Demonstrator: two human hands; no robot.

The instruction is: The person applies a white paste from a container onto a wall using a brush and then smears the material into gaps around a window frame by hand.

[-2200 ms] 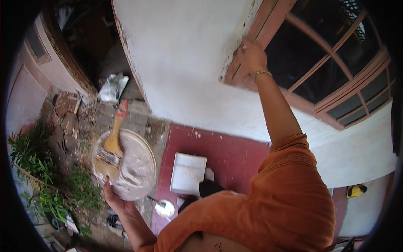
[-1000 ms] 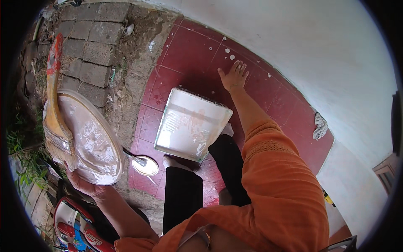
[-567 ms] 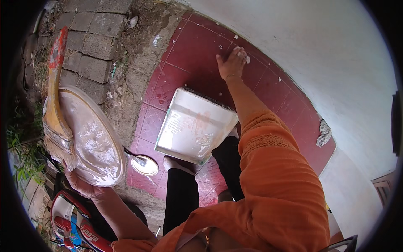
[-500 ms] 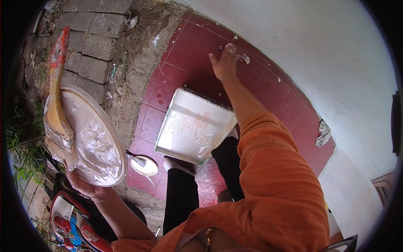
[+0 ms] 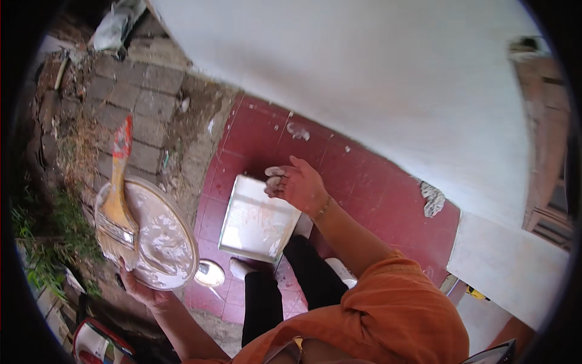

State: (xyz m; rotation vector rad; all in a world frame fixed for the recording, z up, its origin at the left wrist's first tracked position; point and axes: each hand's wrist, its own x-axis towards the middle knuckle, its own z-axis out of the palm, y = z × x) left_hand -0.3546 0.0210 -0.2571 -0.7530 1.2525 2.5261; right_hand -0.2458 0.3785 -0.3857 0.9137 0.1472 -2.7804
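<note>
My left hand (image 5: 144,289) grips the lower edge of a round lid (image 5: 167,242) spread with wet, off-white paint or paste. A wide paintbrush (image 5: 120,209) with a yellow, red-tipped handle lies across the lid's left side, its bristles beside my thumb. My right hand (image 5: 300,187) is empty, its fingers apart and whitish smears on the fingertips. It hovers by the upper right of a white rectangular tray (image 5: 254,221) that stands on the floor. The tray has white and faint pinkish streaks inside.
A smaller round lid (image 5: 210,273) with a stick-like tool sits left of my feet. A white smear (image 5: 297,130) marks the red tiles (image 5: 357,182) along the white wall (image 5: 376,79). A crumpled rag (image 5: 432,199) lies near the wall's base. Paving blocks (image 5: 130,133) and plants are at left.
My right hand has pulled back from the tiles near the white smear to beside the tray. The view has shifted, showing more wall. My left hand still holds the lid and brush.
</note>
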